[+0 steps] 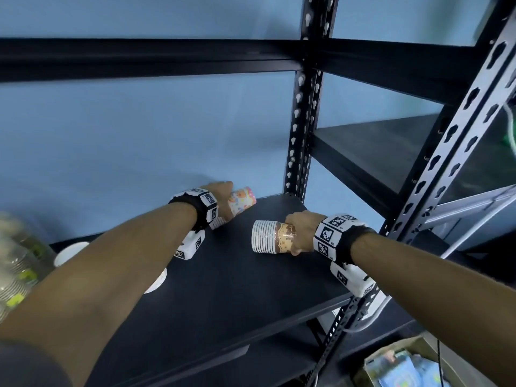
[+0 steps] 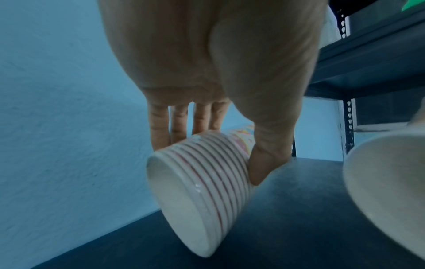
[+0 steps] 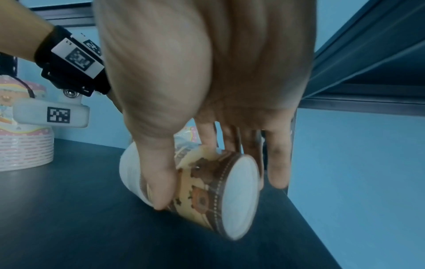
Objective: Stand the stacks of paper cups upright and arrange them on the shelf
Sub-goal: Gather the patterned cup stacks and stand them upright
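A black shelf board (image 1: 237, 289) fills the middle of the head view, matte and dark, set in a black metal rack with punched uprights (image 1: 300, 129). A plain blue wall (image 1: 125, 129) stands close behind it. A crossbeam (image 1: 139, 55) runs overhead, and a second black shelf (image 1: 377, 146) sits higher to the right.

The left hand (image 2: 207, 91) reaches to the back of the board, its grip closed round a pastel-printed stack of paper cups (image 2: 202, 182): thumb on one side, fingers (image 2: 161, 131) behind. That stack is tilted, rim end low against the board and near the wall.

The right hand (image 3: 207, 91) has its grip round a brown-patterned stack of cups (image 1: 272, 237), thumb over the near side and fingers on the far side. This stack lies on its side on the board, near the right rear upright, open rims pointing left.

At the left edge, blurred, are a clear-wrapped stack of cups (image 1: 16, 275) and two white rims (image 1: 69, 252) partly hidden by the left arm. Below right sits a cardboard box (image 1: 405, 364) with coloured packets.
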Tool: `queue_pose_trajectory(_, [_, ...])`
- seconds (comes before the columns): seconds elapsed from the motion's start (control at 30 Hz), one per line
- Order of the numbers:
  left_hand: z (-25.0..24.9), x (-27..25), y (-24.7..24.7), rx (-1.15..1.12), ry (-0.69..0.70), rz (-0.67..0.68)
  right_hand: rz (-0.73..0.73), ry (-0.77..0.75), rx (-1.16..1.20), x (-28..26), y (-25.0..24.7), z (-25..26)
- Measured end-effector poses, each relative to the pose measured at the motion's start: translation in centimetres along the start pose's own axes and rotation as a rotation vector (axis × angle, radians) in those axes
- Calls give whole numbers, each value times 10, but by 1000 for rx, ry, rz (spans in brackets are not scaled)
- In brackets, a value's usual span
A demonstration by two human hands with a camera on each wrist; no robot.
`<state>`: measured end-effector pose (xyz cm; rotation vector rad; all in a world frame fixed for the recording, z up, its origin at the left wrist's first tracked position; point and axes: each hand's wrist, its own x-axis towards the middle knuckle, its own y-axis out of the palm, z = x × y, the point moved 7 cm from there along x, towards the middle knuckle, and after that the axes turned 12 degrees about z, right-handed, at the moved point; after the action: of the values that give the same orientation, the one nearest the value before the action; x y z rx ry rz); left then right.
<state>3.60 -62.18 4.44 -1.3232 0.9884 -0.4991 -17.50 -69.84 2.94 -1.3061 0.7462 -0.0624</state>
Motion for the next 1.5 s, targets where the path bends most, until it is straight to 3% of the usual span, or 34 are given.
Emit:
queue_pose_trajectory(0.37, [1, -34, -1, -322, 32, -90, -143, 108, -18, 0, -60, 36])
queue_pose_trajectory(0.67, [0, -57, 27, -590, 86, -57, -141, 14, 112, 9, -64, 51])
queue_pose_trajectory(0.97, [3, -71, 36, -655, 62, -54, -140, -42, 139, 10, -67, 57])
queue_pose_trajectory(1.1, [4, -80, 12, -631, 63, -57, -145, -31, 121, 4, -77, 58])
queue_pose_trajectory(1.3, [-10, -93, -36, -374, 77, -8, -191, -40, 68, -2, -97, 68])
queue_pose_trajectory(1.5, [-31, -95, -39, -94, 94, 88, -79, -95, -16, 0, -89, 72])
